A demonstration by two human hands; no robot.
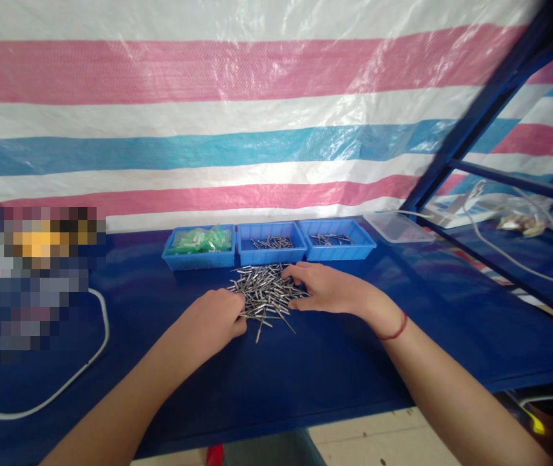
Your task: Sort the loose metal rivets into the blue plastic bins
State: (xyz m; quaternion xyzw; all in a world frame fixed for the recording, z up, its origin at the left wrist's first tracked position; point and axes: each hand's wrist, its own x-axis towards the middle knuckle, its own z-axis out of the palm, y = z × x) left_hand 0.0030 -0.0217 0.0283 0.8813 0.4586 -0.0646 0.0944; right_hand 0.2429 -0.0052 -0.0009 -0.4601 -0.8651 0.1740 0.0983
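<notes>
- Your right hand (332, 288), fingers spread, meets the metal pins (264, 291), heaped on the surface (334, 382) before the bins (273, 255); brisk sweeping could scatter them.
- Your left hand (215, 314) curls alongside, its pinch hidden: can't tell.

Clock centred on heap of thin silver metal pins (267, 289), on blue flat counter (329, 375). Left hand (218, 315) at 8, right hand (322, 285) at 3, both at heap's edge. Behind heap, in a row: blue rectangular plastic left bin (201, 261) at 11, green plastic bag (203, 239) inside; matching middle bin (273, 255) at 12 and right bin (343, 252) at 1, pins in both. Clear rectangular plastic panel (400, 228) at 2. White cable (107, 317) at 9. Striped plastic sheet (257, 150) at 12, behind bins.
</notes>
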